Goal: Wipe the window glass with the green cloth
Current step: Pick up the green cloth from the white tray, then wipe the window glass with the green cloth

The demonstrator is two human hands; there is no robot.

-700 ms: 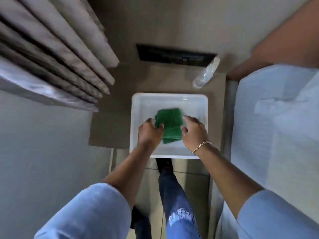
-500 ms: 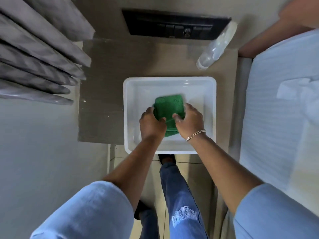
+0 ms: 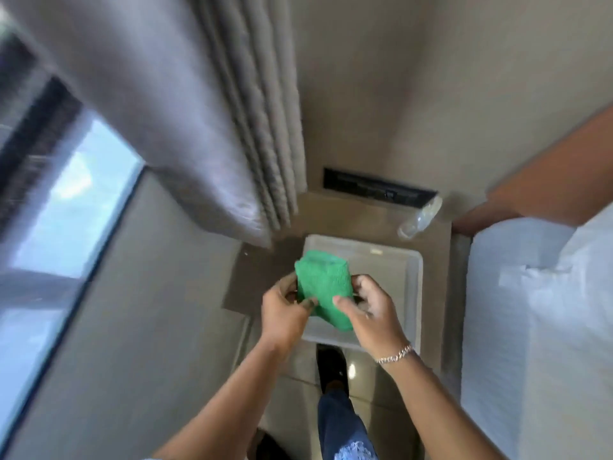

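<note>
While held, green cloth (image 3: 324, 288) over tray (image 3: 413, 293)

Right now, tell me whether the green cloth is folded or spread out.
Folded: the green cloth is a thick bundle held between both hands, above the white tub.

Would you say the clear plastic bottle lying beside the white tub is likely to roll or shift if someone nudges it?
Probably yes. The clear plastic bottle lies on its side on the brown tabletop, so its round body would likely roll at a light push. It looks see-through and possibly near empty, so it is probably light and easily knocked. Nothing appears to brace it; the white tub sits apart.
</note>
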